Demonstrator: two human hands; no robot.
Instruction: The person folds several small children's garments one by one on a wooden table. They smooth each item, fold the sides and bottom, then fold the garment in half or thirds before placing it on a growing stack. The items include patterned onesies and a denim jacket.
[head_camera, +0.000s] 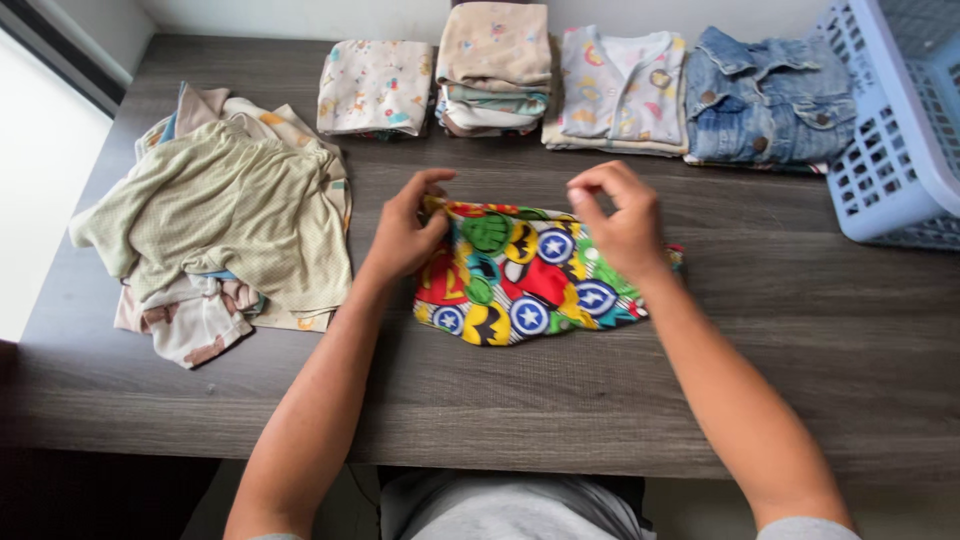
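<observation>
Shorts (525, 285) in a bright print of round emblems, red, green, yellow and blue, lie folded on the dark wooden worktop (800, 340) before us. We pinch their top edge with our left hand (405, 235), fingers closed on the cloth; our right hand (620, 225) pinches it likewise.

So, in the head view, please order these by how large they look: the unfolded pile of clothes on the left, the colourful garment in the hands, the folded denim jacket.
1. unfolded pile of clothes
2. colourful garment
3. folded denim jacket, though it lies farther from the camera, so 2 and 3 are unsure.
</observation>
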